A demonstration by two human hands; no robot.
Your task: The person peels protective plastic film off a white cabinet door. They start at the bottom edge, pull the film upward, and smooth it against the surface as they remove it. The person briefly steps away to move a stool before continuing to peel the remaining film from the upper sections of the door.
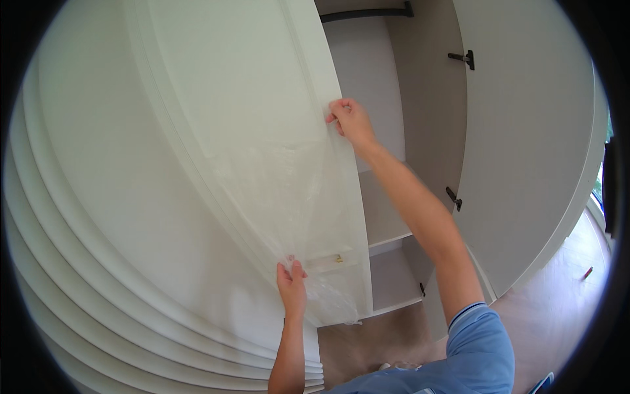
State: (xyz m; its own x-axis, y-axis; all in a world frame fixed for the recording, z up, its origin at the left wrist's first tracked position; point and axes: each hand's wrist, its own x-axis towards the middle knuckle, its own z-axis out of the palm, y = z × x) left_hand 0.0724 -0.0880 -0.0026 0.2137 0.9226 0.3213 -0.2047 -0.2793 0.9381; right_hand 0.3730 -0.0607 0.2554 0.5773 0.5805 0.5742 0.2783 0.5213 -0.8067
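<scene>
Clear plastic film (275,182) covers part of a white cabinet door (236,74), gathered and creased towards its lower part. My left hand (292,285) grips the bunched film low on the door, and a loose crumpled length hangs down beside it. Higher up, at the door's right edge, my right hand (347,115) has its fingers curled and pinched at the film's edge; exactly what lies between the fingertips is hard to see. A small brass-coloured fitting (339,258) shows on the door to the right of my left hand.
Right of the door stands an open wardrobe section with a dark hanging rail (366,15) and a shelf (391,240). Its door (521,123) is swung out on dark hinges (461,58). Curved white ridged panels (123,295) run along the left. A small red object (588,273) lies on the floor.
</scene>
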